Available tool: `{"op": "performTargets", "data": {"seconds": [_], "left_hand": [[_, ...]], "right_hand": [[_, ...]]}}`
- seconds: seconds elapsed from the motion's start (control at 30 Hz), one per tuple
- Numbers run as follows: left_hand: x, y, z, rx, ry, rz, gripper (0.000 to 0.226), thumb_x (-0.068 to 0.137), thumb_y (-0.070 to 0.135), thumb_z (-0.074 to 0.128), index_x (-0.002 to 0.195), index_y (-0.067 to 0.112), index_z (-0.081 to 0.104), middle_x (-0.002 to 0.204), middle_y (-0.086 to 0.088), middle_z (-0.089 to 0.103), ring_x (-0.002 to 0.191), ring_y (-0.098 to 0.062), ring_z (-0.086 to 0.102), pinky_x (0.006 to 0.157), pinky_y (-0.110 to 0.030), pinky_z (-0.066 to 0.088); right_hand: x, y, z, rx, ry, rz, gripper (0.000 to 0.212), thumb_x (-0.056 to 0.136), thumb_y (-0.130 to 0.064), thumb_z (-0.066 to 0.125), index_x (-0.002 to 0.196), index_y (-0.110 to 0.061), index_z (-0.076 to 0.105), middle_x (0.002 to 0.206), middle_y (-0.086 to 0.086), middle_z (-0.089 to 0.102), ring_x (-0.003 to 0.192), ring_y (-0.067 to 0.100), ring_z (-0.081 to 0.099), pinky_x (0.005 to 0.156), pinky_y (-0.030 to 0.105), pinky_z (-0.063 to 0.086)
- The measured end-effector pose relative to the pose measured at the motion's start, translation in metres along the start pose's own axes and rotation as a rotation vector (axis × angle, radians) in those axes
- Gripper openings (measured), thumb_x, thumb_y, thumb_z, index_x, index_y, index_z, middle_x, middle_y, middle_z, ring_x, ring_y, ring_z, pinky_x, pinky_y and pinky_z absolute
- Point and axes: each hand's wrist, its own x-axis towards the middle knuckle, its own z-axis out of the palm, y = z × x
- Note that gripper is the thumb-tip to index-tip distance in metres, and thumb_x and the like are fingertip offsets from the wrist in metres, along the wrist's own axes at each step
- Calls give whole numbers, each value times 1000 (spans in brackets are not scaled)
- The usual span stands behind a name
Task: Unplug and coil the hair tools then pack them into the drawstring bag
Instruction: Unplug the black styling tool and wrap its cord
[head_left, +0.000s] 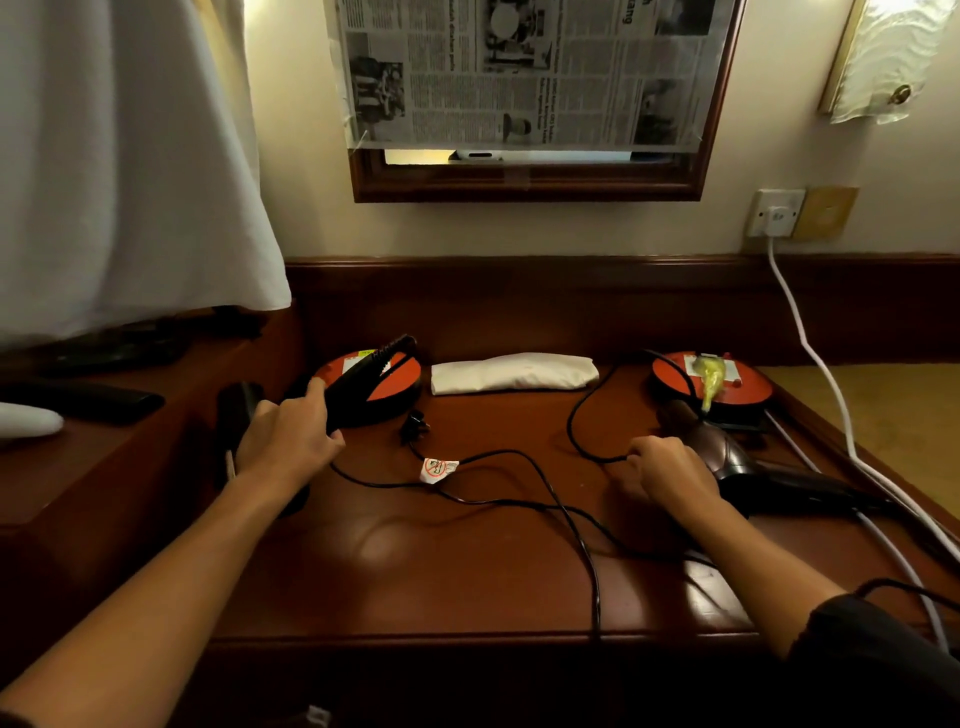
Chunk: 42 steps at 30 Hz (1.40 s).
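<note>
My left hand grips the handle end of a black hair straightener, which rests tilted over a red round extension reel. Its black plug lies loose on the desk, and its cord with a white warning tag trails across the wood. My right hand pinches a black cord beside a dark brown hair dryer lying on its side. That cord runs up to a second red reel. A folded cream drawstring bag lies at the back between the reels.
The reddish wooden desk has a raised back rail. A white cable runs from the wall socket down along the right edge. A white towel hangs at left above a lower shelf with dark remotes. A newspaper-covered mirror hangs above.
</note>
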Motion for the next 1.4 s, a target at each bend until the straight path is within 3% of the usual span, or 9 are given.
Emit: {"op": "performTargets", "data": {"seconds": [0.23, 0.4, 0.6, 0.7, 0.87, 1.03, 1.13, 1.23, 1.4], "left_hand": [[-9, 25, -4, -209, -58, -25, 37, 85, 26, 65, 115, 14, 46, 93, -9, 65, 93, -33, 64, 74, -42, 55], [-6, 46, -9, -424, -122, -44, 36, 80, 20, 67, 112, 12, 51, 86, -5, 61, 81, -25, 63, 66, -37, 54], [0, 67, -23, -642, -137, -17, 40, 81, 13, 70, 117, 13, 52, 80, 3, 56, 75, -16, 58, 57, -20, 40], [-1, 71, -30, -733, -143, 6, 35, 79, 10, 70, 110, 13, 54, 79, 0, 58, 71, -17, 60, 58, -23, 43], [-9, 76, -40, -864, -220, 28, 32, 80, 4, 68, 107, 14, 54, 73, 0, 53, 62, -13, 56, 54, -20, 43], [-17, 72, -47, -948, -315, 82, 29, 81, 6, 69, 94, 27, 53, 76, -2, 52, 67, -14, 57, 63, -24, 47], [-24, 69, -49, -921, -377, 113, 30, 75, 14, 70, 97, 26, 53, 79, -2, 52, 70, -12, 55, 67, -25, 48], [-33, 70, -50, -884, -451, 188, 28, 82, 7, 67, 102, 22, 54, 79, -2, 52, 67, -5, 55, 63, -20, 47], [-40, 74, -48, -691, -512, 339, 32, 76, 8, 71, 95, 26, 52, 81, 4, 56, 71, -6, 57, 64, -22, 48]], "right_hand": [[3, -9, 9, -6, -26, -29, 21, 95, -30, 54, 83, -17, 64, 84, 3, 64, 85, 29, 66, 67, 44, 58], [-9, -62, -24, 116, 42, -225, 33, 98, -36, 55, 124, -19, 66, 120, 4, 64, 113, 25, 59, 90, 40, 52], [-45, -141, -52, 491, -80, -548, 34, 102, -31, 52, 130, -15, 64, 129, 1, 66, 118, 15, 61, 93, 23, 45], [-58, -163, -44, 559, -237, -619, 37, 103, -32, 49, 135, -16, 60, 132, 2, 64, 119, 15, 60, 98, 29, 48], [-69, -168, -24, 584, -445, -675, 31, 102, -38, 50, 106, -14, 69, 93, 1, 72, 85, 13, 68, 82, 39, 53], [-61, -164, -23, 541, -386, -714, 30, 102, -34, 51, 89, -16, 71, 65, -8, 53, 52, 3, 44, 54, 23, 33], [-46, -159, -23, 490, -329, -696, 26, 99, -34, 58, 89, -15, 73, 63, -7, 55, 51, 3, 44, 50, 19, 29], [-29, -153, -30, 442, -307, -660, 27, 92, -40, 66, 84, -15, 72, 70, 2, 63, 58, 5, 47, 57, 27, 33], [-11, -151, -49, 417, -341, -653, 16, 85, -35, 75, 71, -29, 70, 67, -10, 65, 61, 3, 57, 59, 28, 44]]}}
